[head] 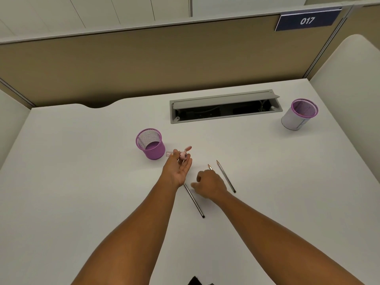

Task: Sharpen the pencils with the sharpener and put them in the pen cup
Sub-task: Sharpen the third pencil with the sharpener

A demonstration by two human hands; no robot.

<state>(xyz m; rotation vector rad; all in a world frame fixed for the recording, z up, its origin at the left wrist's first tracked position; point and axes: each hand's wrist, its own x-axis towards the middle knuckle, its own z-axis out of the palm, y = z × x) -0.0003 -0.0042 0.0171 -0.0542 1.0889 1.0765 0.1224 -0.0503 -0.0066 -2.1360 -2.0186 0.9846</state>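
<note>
Standing at ten o'clock, the purple mesh pen cup (150, 144) looks empty; left hand (178, 169) pinches pink sharpener (183, 155); right hand (209, 184) curls over a half-hidden pencil (210, 166).

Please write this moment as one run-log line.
left hand: holds pink sharpener | right hand: over pencil | purple pen cup: empty

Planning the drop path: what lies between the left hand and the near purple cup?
Bare desk only, in the head view; left hand pinches the sharpener beside the cup.

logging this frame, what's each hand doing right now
Left hand: holds the small pink plastic pencil sharpener.
Right hand: curled over a thin grey pencil; grip cannot be told.
</note>
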